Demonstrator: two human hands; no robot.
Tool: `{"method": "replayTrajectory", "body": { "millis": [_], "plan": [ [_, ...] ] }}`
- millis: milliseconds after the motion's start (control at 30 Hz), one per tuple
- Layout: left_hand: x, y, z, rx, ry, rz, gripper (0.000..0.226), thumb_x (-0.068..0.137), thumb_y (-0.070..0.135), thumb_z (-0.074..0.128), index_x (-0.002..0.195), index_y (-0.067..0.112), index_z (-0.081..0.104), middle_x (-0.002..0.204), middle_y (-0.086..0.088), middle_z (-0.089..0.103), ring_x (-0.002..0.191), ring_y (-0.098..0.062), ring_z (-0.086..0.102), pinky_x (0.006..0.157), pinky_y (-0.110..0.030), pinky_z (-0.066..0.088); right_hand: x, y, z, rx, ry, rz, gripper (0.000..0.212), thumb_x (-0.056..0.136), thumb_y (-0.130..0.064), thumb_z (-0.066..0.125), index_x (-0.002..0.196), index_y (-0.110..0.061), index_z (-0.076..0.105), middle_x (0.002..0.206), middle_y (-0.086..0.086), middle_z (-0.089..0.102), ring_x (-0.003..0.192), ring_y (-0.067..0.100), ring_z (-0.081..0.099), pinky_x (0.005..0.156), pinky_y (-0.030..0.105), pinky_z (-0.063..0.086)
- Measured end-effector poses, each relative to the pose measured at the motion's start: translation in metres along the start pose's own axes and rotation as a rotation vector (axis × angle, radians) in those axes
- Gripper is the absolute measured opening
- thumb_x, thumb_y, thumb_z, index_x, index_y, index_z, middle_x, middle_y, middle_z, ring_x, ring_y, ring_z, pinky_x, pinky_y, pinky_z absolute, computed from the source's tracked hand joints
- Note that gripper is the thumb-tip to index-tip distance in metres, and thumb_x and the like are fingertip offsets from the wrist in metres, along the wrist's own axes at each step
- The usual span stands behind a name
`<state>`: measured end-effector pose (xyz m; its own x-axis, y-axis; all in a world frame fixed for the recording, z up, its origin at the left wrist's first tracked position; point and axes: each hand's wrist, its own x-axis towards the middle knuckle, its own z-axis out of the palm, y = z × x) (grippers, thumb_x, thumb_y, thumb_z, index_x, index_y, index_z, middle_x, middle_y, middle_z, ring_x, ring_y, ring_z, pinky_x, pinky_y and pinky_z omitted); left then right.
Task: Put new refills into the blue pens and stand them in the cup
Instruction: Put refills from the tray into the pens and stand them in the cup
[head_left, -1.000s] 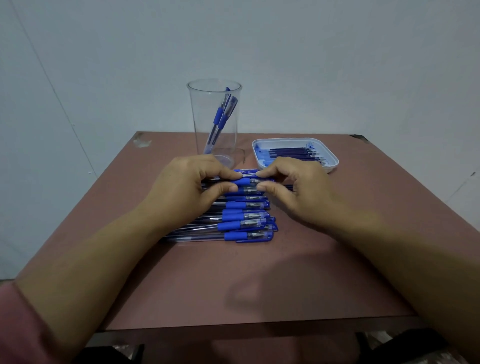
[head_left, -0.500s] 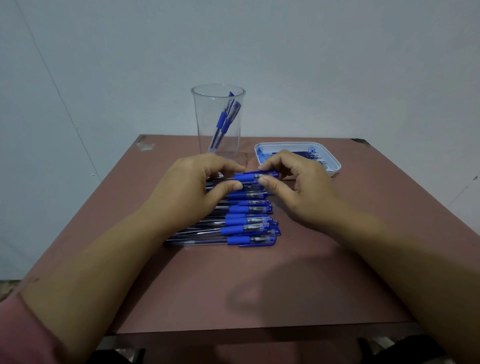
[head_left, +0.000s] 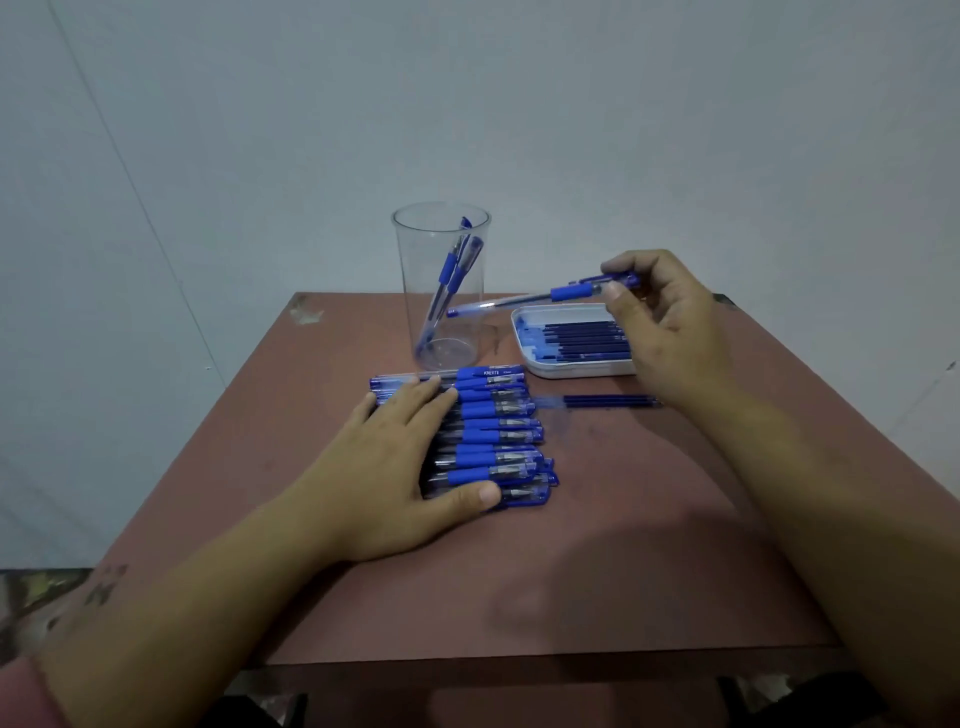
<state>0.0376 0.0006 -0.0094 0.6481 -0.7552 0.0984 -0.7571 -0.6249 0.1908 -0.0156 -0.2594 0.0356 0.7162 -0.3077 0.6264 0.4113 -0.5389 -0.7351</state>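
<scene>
— So, what has changed in the last second?
— Both hands were pinching one pen at the far edge of the row. Now the left hand (head_left: 395, 467) lies flat with its fingers straight. It presses on the row of pens (head_left: 498, 436) beneath it and grips nothing.
— And beyond its fingertips?
— The cup (head_left: 441, 291), a tall clear plastic cylinder, with two pens (head_left: 454, 265) already leaning inside.
— Where is the pinched pen?
— Up off the table. The lifted pen (head_left: 540, 297) hangs almost level, one end reaching toward the cup. The other end is pinched between the thumb and curled fingers of the right hand (head_left: 670, 332).
— Meaning?
— Probably one pen has been singled out for opening and refilling, while the row is steadied so nothing rolls.
— Materials?
— Slim see-through barrels with blue, rubbery-looking grips. Below the right hand sits a shallow white tray (head_left: 571, 370) with rounded corners, holding dark blue refills (head_left: 582, 338), which are thin straight sticks. A loose refill (head_left: 608, 400) lies beside that wrist on the matte reddish-brown table (head_left: 597, 571).
</scene>
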Motion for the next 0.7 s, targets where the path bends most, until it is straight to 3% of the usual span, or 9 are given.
{"method": "replayTrajectory", "body": {
  "millis": [167,300,467,633,700],
  "plan": [
    [0.000,-0.002,0.008,-0.024,0.045,-0.004,0.109,0.068,0.094,0.015,0.155,0.028,0.012,0.162,0.011,0.008,0.147,-0.006,0.005,0.122,-0.038,0.006,0.035,-0.017,0.000,0.003,0.090,-0.074,0.012,0.096,-0.011,0.055,0.105,-0.018,0.057,0.091,-0.010,0.057,0.076,0.001,0.051,0.075,0.020,0.046],
    [-0.002,-0.002,0.007,-0.035,0.053,-0.005,0.108,0.069,0.094,0.016,0.155,0.029,0.013,0.161,0.011,0.009,0.146,-0.006,0.007,0.122,-0.036,0.008,0.070,-0.026,0.011,-0.061,0.138,-0.118,0.013,0.095,-0.012,0.054,0.105,-0.019,0.056,0.095,-0.012,0.058,0.077,-0.005,0.052,0.075,0.014,0.045],
    [-0.001,-0.002,0.007,-0.040,0.040,-0.020,0.108,0.067,0.094,0.015,0.155,0.032,0.010,0.162,0.013,0.005,0.146,-0.005,0.004,0.121,-0.031,0.002,0.098,-0.020,0.039,-0.206,0.039,-0.155,0.018,0.094,-0.009,0.052,0.109,-0.014,0.061,0.097,-0.007,0.057,0.076,-0.004,0.052,0.071,0.008,0.039],
    [-0.002,-0.002,0.007,-0.024,0.048,-0.013,0.107,0.068,0.093,0.014,0.155,0.032,0.009,0.162,0.013,0.004,0.147,-0.004,0.003,0.119,-0.027,-0.002,0.098,-0.015,0.061,-0.262,-0.066,-0.176,0.020,0.090,-0.013,0.059,0.110,-0.016,0.054,0.088,-0.010,0.055,0.083,0.015,0.053,0.076,0.023,0.045],
    [-0.002,-0.002,0.007,-0.021,0.048,-0.015,0.107,0.067,0.093,0.013,0.155,0.032,0.009,0.162,0.013,0.004,0.146,-0.004,0.004,0.119,-0.028,0.000,0.095,-0.013,0.066,-0.276,-0.107,-0.198,0.016,0.091,-0.014,0.060,0.107,-0.014,0.058,0.088,-0.012,0.057,0.086,0.015,0.053,0.077,0.020,0.043]
  ]
}}
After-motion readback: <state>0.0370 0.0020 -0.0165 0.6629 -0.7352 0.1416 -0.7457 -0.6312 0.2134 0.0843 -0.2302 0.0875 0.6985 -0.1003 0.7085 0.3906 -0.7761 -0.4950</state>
